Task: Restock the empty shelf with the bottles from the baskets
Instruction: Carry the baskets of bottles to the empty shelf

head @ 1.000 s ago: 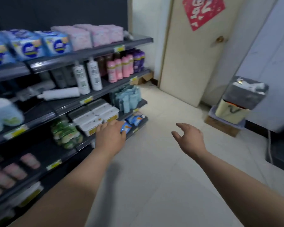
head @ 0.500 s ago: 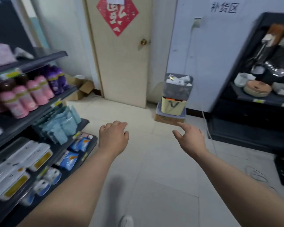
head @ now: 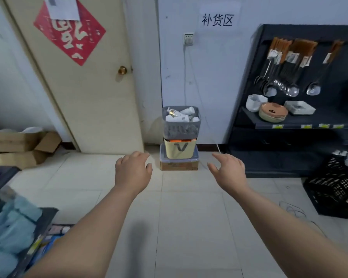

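A grey perforated basket (head: pixel 181 128) holding white bottles (head: pixel 186 112) stands against the far wall, stacked on a yellow basket (head: pixel 179 150) that rests on a clear bin and a cardboard box (head: pixel 179 165). My left hand (head: pixel 133 171) and my right hand (head: pixel 228 170) are stretched out over the floor on either side of the stack, well short of it. Both hands hold nothing and their fingers are spread. The shelf unit on the left shows only as an edge (head: pixel 2 177) with blue packs (head: pixel 10 223).
A closed door (head: pixel 84 87) with a red paper sign is at the back left, cardboard boxes (head: pixel 20 147) beside it. A dark rack (head: pixel 297 121) with plates and ladles stands on the right, a black crate (head: pixel 333 187) and loose cables on the floor beside it.
The view has swung right, from the stocked shelves on the left to facing the basket stack at the wall. Both hands stayed out in front, holding nothing.
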### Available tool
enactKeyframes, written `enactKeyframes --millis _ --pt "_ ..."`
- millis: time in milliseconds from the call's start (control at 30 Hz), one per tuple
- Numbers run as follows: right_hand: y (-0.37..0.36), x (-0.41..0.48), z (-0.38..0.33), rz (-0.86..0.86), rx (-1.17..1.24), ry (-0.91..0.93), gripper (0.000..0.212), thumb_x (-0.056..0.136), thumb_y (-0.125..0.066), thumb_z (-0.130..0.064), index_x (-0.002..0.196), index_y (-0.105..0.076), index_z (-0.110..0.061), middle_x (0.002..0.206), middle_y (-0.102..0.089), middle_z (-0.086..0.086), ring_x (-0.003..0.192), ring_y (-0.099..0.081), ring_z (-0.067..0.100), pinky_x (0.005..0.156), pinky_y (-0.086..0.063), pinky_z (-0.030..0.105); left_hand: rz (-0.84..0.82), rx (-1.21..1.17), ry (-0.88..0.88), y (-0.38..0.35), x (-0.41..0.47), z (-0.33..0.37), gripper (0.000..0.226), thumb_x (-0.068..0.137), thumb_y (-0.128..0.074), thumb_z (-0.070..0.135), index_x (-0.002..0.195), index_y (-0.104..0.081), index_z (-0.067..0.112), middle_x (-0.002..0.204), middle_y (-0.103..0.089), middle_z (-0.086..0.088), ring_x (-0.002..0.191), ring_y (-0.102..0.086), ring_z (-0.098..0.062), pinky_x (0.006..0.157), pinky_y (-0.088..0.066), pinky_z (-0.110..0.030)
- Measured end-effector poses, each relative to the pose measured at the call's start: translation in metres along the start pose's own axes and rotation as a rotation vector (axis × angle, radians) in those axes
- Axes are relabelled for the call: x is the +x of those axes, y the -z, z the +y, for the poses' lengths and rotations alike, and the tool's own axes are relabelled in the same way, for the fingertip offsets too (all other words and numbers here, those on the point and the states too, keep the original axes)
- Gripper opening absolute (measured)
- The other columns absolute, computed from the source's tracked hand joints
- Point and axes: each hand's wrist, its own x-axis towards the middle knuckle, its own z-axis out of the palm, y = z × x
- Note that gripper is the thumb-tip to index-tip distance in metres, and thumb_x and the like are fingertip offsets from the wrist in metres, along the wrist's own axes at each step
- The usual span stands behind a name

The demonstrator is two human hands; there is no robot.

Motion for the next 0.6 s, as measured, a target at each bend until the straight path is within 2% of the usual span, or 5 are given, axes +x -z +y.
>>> enactKeyframes --millis 167,300,433,600 --pt "-0.012 0.067 0.008 -0.006 -0.004 -0.041 0.043 0.098 -0.049 -0.038 0.137 -0.053 -0.022 0.136 -0.057 0.000 0.131 -0.044 0.019 0.112 -0.024 0.040 -0.029 -0.012 -0.036 -0.023 0.075 0.014 0.043 0.096 -0.043 0.033 0.137 -0.050 0.026 0.138 -0.053 0.001 0.119 -0.052 -0.026 0.100 -0.036 -0.035" --pt "-0.032 0.134 0.026 -0.022 -0.016 -0.044 0.046 0.097 -0.049 -0.039 0.139 -0.050 -0.023 0.139 -0.055 -0.002 0.134 -0.042 0.018 0.114 -0.024 0.041 -0.038 -0.007 -0.037 -0.047 0.134 0.028 0.036 0.096 -0.044 0.031 0.128 -0.057 0.022 0.131 -0.057 0.000 0.114 -0.055 -0.028 0.095 -0.037 -0.035" --pt "-0.043 0.215 0.047 -0.010 -0.010 -0.012 0.039 0.095 -0.050 -0.036 0.131 -0.057 -0.022 0.124 -0.063 0.001 0.123 -0.051 0.022 0.108 -0.029 0.041 -0.007 -0.006 -0.014 -0.068 0.206 0.047 0.034 0.095 -0.045 0.029 0.124 -0.059 0.019 0.126 -0.060 -0.002 0.111 -0.056 -0.028 0.094 -0.038 -0.036" --pt "-0.050 0.318 0.069 -0.053 0.004 -0.003 0.045 0.097 -0.049 -0.039 0.138 -0.051 -0.022 0.137 -0.057 0.001 0.132 -0.044 0.021 0.115 -0.023 0.042 0.007 -0.036 0.042 -0.089 0.292 0.073 0.038 0.095 -0.045 0.028 0.131 -0.056 0.021 0.130 -0.059 -0.003 0.114 -0.055 -0.029 0.097 -0.038 -0.037"
